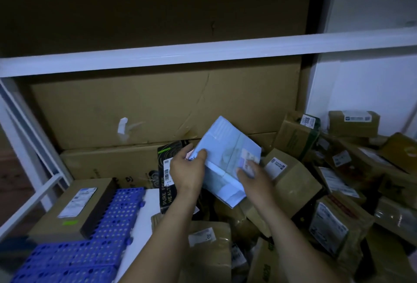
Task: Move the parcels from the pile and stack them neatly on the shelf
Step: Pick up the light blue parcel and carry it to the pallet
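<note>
Faces a big white shelf (203, 57), a messy pile (343, 183) of brown parcels low on the right. Holds one light blue parcel (225, 147) above the pile, left hand (187, 170) and right hand (252, 176) pinching its sides. Looks like the carry step; next, lay it flat on the shelf.

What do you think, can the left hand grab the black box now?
Probably not yet: the left hand grips the pale blue parcel. The black box stands right beside it, nothing between, so once freed, likely yes.
</note>
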